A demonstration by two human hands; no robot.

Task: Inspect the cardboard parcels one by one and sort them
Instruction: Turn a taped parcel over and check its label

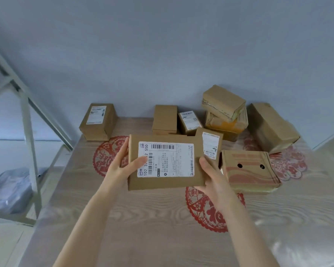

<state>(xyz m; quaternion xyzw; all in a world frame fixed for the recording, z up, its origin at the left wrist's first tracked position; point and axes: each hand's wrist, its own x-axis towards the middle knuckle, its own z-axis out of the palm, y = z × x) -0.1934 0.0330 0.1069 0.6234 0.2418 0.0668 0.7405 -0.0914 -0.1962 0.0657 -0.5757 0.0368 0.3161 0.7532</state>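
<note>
Gripping: left hand (121, 166) and right hand (212, 178) clasp the short ends of the flat parcel (166, 162), label up, frame centre.
Beside: printed carton (249, 170) right of it on the surface (143, 228).
Beyond: lone parcel (98, 122) upper left, stacked parcels (224, 102) upper right.

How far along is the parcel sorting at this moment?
Seemingly early. Possibly done: one labelled brown cardboard box stands alone at the far left of the wood-grain table. In hand: the left hand and right hand hold a flat brown cardboard parcel, white label up. Left: several cardboard boxes clustered back right, including a red-printed carton with two holes.
</note>
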